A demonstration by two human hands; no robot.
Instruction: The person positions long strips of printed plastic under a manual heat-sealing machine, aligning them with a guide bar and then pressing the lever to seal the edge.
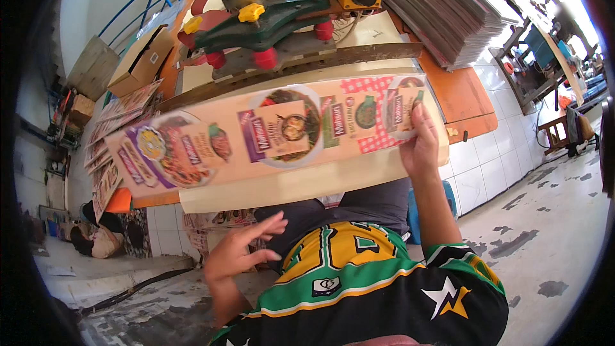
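Right hand (pixel 419 144) pins a long printed cardboard sheet (pixel 256 138), colourful food pictures.

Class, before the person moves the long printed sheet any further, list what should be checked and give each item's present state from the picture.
1. Right hand grips the printed sheet at its right end: ok.
2. Left hand on the sheet: not ok, it hangs open below the table edge.
3. Sheet lies flat on the cream board: ok.
4. Sheet clear of the green press: ok, apart.
5. Sheet squared to the stack at left: cannot tell.
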